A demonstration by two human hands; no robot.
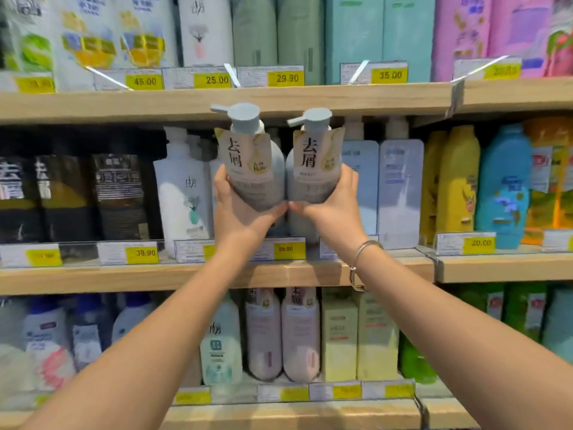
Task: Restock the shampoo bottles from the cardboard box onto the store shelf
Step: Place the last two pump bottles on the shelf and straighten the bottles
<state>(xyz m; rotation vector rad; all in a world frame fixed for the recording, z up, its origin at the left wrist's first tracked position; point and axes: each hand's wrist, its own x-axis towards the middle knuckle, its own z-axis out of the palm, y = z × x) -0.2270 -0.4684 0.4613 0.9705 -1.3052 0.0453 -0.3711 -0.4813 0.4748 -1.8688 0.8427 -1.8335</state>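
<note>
Both arms are reaching up and forward, nearly straight. The left hand [238, 209] is gripping the left bottle [252, 169], its fingers curled round the base; the right hand [333, 206] is gripping the right bottle [313, 169] likewise. The bottles are touching, upright, raised before the middle shelf [155, 276].

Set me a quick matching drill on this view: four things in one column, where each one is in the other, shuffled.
Things
1. grey bottles
2. black bottles
3. yellow bottles
4. bracelet

Places
A. right wrist
B. middle shelf, left
C. one in the left hand, one in the right hand
D. middle shelf, right

Pairs: 1-C, 2-B, 3-D, 4-A
</note>
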